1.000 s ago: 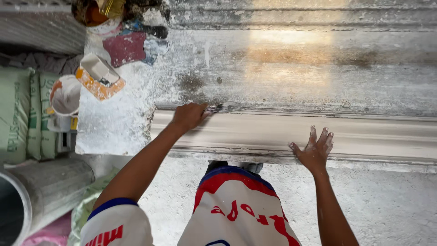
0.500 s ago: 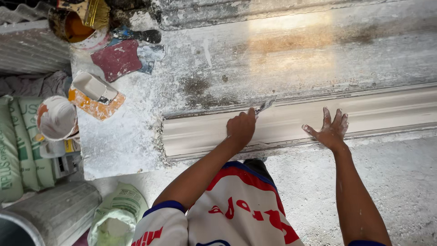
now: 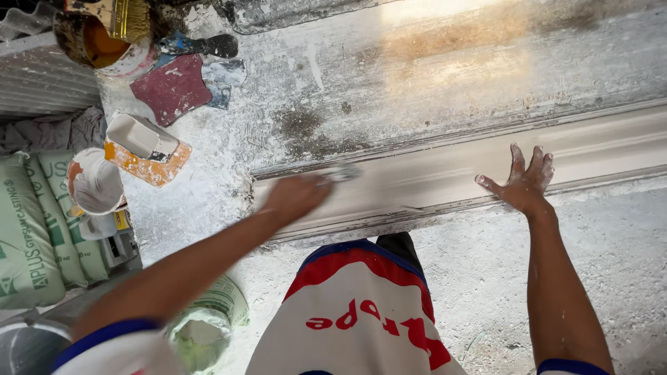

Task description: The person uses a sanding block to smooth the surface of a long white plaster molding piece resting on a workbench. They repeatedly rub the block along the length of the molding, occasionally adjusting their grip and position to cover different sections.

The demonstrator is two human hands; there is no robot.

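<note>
A long white plaster moulding [image 3: 445, 173] lies across a dusty workbench [image 3: 431, 76]. My left hand [image 3: 295, 196] is closed around a small metal scraper [image 3: 342, 173], whose blade rests on the moulding near its left end; hand and blade are blurred. Further right, my right hand [image 3: 521, 182] lies flat on the moulding, fingers spread, holding nothing.
On the bench's left stand a paint can with a brush [image 3: 104, 38], a dark red flat piece [image 3: 174, 87], a putty knife [image 3: 201, 46], a white block on an orange pad [image 3: 142, 146] and a cup [image 3: 94, 182]. Green plaster sacks [image 3: 31, 229] and a bag [image 3: 205, 326] sit lower left.
My left hand slid the scraper to the right along the moulding. The view shifted, so the moulding's left end now sits further right in the frame. The right hand stays flat.
</note>
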